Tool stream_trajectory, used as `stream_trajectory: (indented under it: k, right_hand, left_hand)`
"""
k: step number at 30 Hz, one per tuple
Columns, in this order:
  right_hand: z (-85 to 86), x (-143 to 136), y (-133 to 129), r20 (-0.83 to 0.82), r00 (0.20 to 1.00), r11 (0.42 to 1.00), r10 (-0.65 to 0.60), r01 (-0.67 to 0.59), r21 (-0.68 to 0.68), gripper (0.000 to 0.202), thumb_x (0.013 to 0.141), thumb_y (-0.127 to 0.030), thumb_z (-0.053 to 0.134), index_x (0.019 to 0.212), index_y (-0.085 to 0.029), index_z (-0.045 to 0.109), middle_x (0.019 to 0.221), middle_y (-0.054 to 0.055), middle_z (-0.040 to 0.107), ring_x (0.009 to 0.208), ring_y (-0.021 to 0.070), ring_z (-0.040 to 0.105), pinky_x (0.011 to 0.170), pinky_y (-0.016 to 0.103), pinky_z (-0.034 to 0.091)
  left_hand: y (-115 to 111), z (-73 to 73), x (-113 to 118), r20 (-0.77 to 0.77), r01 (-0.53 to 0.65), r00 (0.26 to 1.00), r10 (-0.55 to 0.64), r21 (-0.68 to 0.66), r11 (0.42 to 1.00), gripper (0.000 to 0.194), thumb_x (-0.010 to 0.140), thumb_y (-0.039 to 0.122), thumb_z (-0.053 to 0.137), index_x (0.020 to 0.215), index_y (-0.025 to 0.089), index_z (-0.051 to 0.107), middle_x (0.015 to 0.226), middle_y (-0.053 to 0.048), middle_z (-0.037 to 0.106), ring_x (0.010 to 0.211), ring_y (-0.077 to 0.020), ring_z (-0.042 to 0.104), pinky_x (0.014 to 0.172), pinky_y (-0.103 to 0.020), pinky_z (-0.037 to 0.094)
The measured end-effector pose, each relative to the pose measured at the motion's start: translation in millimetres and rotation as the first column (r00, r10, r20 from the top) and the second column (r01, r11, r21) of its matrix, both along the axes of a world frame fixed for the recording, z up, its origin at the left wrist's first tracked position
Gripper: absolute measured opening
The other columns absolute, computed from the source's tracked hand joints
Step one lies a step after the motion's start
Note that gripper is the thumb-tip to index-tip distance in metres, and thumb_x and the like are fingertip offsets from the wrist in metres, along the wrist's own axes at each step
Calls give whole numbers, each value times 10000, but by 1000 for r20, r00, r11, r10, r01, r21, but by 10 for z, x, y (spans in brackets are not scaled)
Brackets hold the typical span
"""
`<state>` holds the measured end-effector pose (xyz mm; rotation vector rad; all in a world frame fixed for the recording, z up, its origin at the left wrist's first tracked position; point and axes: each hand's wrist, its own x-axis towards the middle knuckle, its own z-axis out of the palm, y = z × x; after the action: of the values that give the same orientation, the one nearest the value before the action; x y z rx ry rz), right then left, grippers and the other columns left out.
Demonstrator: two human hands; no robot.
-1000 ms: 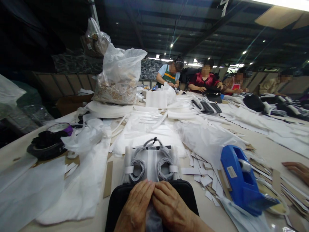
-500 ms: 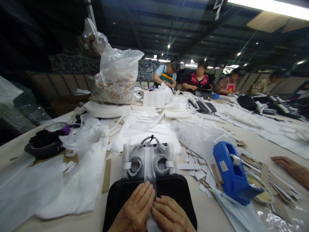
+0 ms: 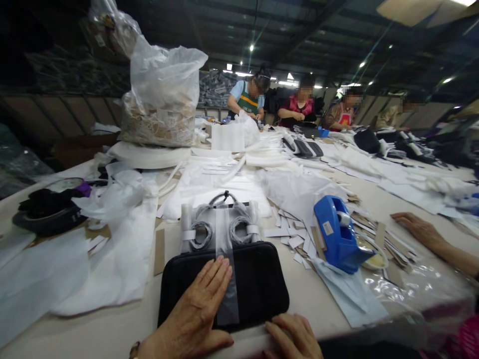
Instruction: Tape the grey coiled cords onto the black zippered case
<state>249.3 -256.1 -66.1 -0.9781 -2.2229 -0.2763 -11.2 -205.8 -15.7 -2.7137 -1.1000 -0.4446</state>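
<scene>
Here the left hand (image 3: 196, 309) lies flat and open on the black case (image 3: 224, 286), fingers spread beside a strip of clear tape (image 3: 226, 279) running up over the wrapped grey cords (image 3: 220, 227). The right hand (image 3: 294, 336) rests at the case's near edge, half cut off by the frame; whether it grips anything I cannot tell. A blue tape dispenser (image 3: 339, 234) sits to the right, and a co-worker's hand (image 3: 417, 229) beyond it.
</scene>
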Motion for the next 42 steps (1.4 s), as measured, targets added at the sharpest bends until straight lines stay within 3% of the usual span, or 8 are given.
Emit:
stream_trajectory:
  k: [6,11,14,18,25,36,40,42]
  right_hand:
    - [-65,-68,-93,-198,966,982,-164,142,-121,152,864,-247,520,982,-186,593,851,76,668,764,196,644,672,316,527]
    - [-117,-76,-100,-353,780,804,-517,301,-513,456,838,-389,545,1241,-201,444,1003,84,609,802,208,618,751,353,523]
    - [87,-88,59,-258,808,671,-530,213,-710,545,753,-389,612,1246,-209,464,1111,88,582,914,236,601,810,379,493]
    - [391,-104,327,-165,776,387,-609,109,-916,477,632,-374,692,1032,-139,580,939,91,647,878,256,592,770,367,449]
    - [490,-133,506,-360,554,111,-751,-432,-895,319,447,-279,757,682,-145,589,603,-6,613,569,144,538,523,248,364]
    - [613,-193,431,-491,388,165,-780,-629,-759,310,439,-303,708,667,-148,565,515,-63,457,424,41,300,407,202,170]
    - [443,-73,287,-589,527,272,-613,-559,-783,266,496,-203,622,757,-168,581,553,-65,453,494,77,371,453,206,250]
    - [329,-4,188,-568,673,397,-473,-413,-820,139,569,-177,588,707,-182,577,573,-45,468,531,103,426,490,221,308]
  left_hand:
    - [1,-90,13,-24,0,1000,0,-24,1000,959,604,396,693,1377,22,268,1404,-232,360,1316,-350,311,1021,-482,399]
    - [-27,-159,21,-93,-11,996,4,-85,996,928,636,360,651,1386,17,225,1438,-267,260,1353,-378,187,1053,-521,334]
    - [-60,-192,37,-132,5,991,-5,-1,1000,864,663,370,623,1355,-9,274,1403,-306,292,1325,-408,229,1024,-524,368]
    - [-118,-185,87,-162,42,987,-18,144,989,760,695,344,587,1292,-60,345,1316,-356,381,1242,-449,357,953,-510,434]
    - [-154,-161,146,-177,34,984,12,257,966,699,714,393,579,1215,-72,434,1242,-340,478,1161,-443,462,911,-492,469]
    - [-221,-176,252,-247,-49,960,133,320,946,568,700,159,422,1210,-90,425,1233,-348,482,1165,-405,483,955,-520,414]
    - [-214,-175,275,-237,-68,955,179,414,908,539,696,91,363,1204,-77,425,1172,-311,551,1116,-367,539,937,-505,439]
    - [-204,-171,281,-256,-59,949,183,426,903,566,662,54,346,1206,-94,407,1162,-329,547,1109,-365,545,930,-507,443]
